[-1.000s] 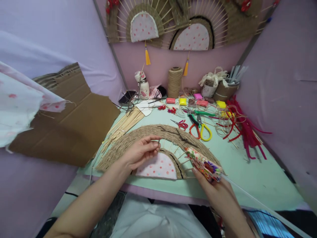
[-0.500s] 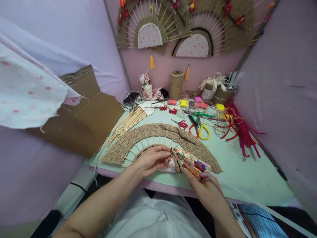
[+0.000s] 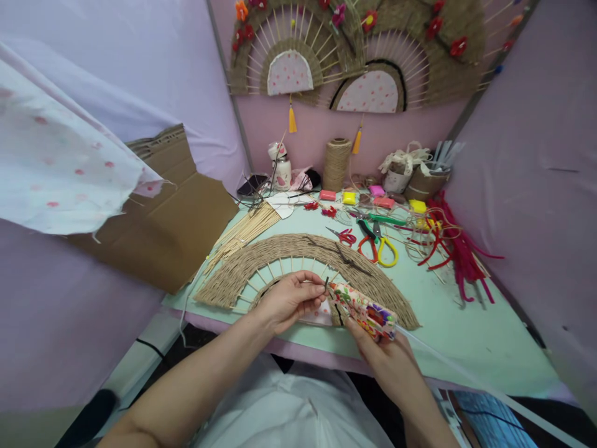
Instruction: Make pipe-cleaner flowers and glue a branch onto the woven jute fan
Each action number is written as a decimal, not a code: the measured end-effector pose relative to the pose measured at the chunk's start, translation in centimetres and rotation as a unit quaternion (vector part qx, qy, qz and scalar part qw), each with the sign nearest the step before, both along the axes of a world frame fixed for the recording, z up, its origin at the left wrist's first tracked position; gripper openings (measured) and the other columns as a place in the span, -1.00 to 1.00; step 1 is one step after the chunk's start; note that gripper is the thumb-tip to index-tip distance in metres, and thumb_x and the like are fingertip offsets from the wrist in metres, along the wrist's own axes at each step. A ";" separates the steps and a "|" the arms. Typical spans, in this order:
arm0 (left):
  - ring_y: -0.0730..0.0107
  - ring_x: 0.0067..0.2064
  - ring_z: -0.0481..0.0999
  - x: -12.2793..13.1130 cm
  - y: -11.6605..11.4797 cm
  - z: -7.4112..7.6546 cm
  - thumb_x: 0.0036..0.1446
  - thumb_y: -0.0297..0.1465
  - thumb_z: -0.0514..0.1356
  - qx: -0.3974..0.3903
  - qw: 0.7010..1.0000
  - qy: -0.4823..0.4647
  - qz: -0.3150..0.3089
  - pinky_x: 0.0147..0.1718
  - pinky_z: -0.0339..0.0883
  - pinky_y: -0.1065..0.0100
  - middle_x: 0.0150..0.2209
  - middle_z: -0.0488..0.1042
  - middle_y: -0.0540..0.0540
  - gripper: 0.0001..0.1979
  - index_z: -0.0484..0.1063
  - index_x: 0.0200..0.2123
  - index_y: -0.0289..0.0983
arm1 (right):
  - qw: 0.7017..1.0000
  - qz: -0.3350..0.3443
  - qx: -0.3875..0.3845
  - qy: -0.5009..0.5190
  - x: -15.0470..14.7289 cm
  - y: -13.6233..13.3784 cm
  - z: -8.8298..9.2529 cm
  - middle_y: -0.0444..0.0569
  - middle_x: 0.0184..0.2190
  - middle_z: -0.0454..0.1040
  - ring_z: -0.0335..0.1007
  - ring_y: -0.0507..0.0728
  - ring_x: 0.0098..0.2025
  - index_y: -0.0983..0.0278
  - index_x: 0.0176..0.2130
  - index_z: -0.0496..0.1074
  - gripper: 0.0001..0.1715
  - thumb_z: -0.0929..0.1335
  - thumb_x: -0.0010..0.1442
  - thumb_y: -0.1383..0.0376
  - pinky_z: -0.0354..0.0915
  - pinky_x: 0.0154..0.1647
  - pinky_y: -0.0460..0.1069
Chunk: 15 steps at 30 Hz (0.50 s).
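Observation:
Over the inner part of a woven twine fan (image 3: 261, 256), my left hand (image 3: 298, 300) pinches a short dark twig (image 3: 326, 284) between thumb and fingertips. My right hand (image 3: 387, 358) is wrapped round a flower-patterned glue gun (image 3: 364, 308), its orange nozzle at or very near the twig. Whether nozzle and twig touch, I cannot tell. A dark branch (image 3: 347, 256) lies on the fan's upper right band. My hands partly cover the fan's dotted cloth centre (image 3: 319, 316).
Behind the fan lie thin sticks (image 3: 254, 224), red scissors (image 3: 345, 236) and pliers (image 3: 385, 249). A twine spool (image 3: 336, 165) stands at the back, red pipe cleaners (image 3: 464, 267) at right. Cardboard (image 3: 172, 211) leans at left. The glue gun's white cord (image 3: 448, 354) crosses the table's right front.
The view has shifted slightly, so the surroundings sit a little further right and lower. Both hands keep nearly the same pose, with the twig still at the glue gun's nozzle.

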State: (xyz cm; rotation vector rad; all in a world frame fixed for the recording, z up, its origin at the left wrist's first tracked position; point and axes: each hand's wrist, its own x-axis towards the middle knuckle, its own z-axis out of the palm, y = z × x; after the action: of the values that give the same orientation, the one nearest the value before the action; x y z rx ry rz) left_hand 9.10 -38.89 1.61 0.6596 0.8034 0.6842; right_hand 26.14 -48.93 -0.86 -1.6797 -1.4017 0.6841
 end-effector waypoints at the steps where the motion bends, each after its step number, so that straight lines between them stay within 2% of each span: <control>1: 0.63 -0.50 0.47 0.0 0.0 0.0 -0.16 -0.51 0.40 0.002 1.000 -0.001 0.002 -0.46 0.38 0.62 -0.47 0.48 -0.03 -0.71 0.38 -0.36 -0.38 | 1.000 0.006 -0.005 -0.001 0.0 0.0 0.0 -0.11 -0.69 0.45 0.47 0.21 -0.40 0.14 -0.46 0.56 -0.65 0.30 0.13 0.03 0.36 -0.38 0.01; 7: 0.63 -0.51 0.47 0.0 0.0 0.0 -0.17 -0.51 0.40 0.004 1.000 0.000 0.004 -0.47 0.37 0.63 -0.49 0.47 -0.02 -0.71 0.36 -0.38 -0.37 | 0.998 0.036 -0.045 -0.020 0.1 0.0 0.0 -0.10 -0.67 0.44 0.46 0.22 -0.36 0.14 -0.45 0.54 -0.61 0.24 0.16 0.03 0.34 -0.36 0.01; 15: 0.64 -0.51 0.45 0.0 -0.1 0.0 -0.18 -0.50 0.41 0.018 1.000 -0.007 0.000 -0.47 0.37 0.63 -0.49 0.47 -0.02 -0.69 0.36 -0.38 -0.37 | 0.999 0.046 -0.022 -0.020 -0.2 0.0 0.5 -0.11 -0.69 0.40 0.46 0.20 -0.32 0.16 -0.48 0.51 -0.59 0.23 0.18 0.05 0.34 -0.33 -0.01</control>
State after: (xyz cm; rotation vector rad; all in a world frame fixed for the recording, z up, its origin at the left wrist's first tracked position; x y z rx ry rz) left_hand 9.08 -38.96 1.60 0.6876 0.7789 0.7037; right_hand 25.98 -48.88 -0.36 -1.6797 -1.5087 0.7410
